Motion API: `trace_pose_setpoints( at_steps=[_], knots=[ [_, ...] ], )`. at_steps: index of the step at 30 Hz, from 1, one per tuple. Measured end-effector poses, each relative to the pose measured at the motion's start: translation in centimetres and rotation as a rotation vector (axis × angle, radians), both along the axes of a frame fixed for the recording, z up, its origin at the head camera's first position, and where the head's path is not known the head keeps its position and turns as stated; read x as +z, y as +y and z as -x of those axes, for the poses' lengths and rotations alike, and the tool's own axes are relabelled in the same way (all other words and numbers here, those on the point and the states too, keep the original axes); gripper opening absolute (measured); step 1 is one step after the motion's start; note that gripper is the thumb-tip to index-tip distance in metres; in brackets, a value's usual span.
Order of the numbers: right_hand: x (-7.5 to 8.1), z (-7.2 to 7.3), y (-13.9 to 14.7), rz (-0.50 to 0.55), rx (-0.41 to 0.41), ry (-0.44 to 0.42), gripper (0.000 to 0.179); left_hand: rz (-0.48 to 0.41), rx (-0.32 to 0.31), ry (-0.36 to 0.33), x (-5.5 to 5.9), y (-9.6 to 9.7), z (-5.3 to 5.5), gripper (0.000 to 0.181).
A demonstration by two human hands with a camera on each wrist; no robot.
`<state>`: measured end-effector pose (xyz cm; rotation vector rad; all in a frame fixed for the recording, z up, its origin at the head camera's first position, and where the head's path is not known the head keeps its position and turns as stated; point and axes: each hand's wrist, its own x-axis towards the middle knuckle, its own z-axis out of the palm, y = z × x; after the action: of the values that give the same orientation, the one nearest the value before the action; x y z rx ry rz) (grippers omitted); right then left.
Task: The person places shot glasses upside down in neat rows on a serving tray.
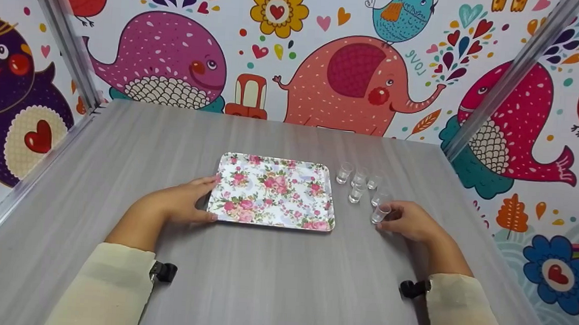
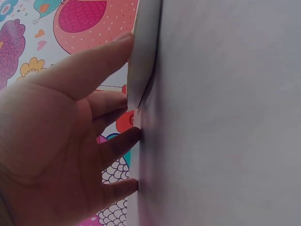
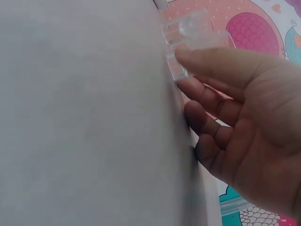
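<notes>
Right of centre, the right hand (image 1: 410, 221) pinches a small glass (image 1: 380, 214), best kept upright, clear of the other glasses (image 1: 355, 193); the left hand (image 1: 179, 201), fingers spread, touches the central flowered tray (image 1: 277, 197).

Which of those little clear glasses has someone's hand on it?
The shot glass nearest the head camera: the right hand pinches it, while the other five glasses stand farther back.
</notes>
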<state>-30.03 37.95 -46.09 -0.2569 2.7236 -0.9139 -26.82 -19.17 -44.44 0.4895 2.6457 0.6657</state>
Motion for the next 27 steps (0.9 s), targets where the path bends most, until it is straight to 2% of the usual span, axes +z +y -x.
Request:
trace_pose_setpoints(
  at_steps=[6, 11, 19, 27],
  knots=[
    [-0.3, 0.0, -0.3, -0.024, -0.032, 0.006, 0.031, 0.002, -0.013, 0.006, -0.1, 0.1, 0.2, 0.101],
    [-0.2, 0.0, -0.3, -0.032, -0.034, 0.017, 0.031, 0.004, -0.009, 0.002, -0.1, 0.1, 0.2, 0.101],
    [1.0, -0.1, -1.1, 0.004, -0.018, 0.018, 0.034, 0.001, -0.004, 0.002, -0.1, 0.0, 0.2, 0.102],
    [2.2, 0.2, -3.2, 0.060, -0.026, 0.038, 0.031, 0.001, -0.001, -0.004, 0.0, 0.0, 0.2, 0.102]
  ],
)
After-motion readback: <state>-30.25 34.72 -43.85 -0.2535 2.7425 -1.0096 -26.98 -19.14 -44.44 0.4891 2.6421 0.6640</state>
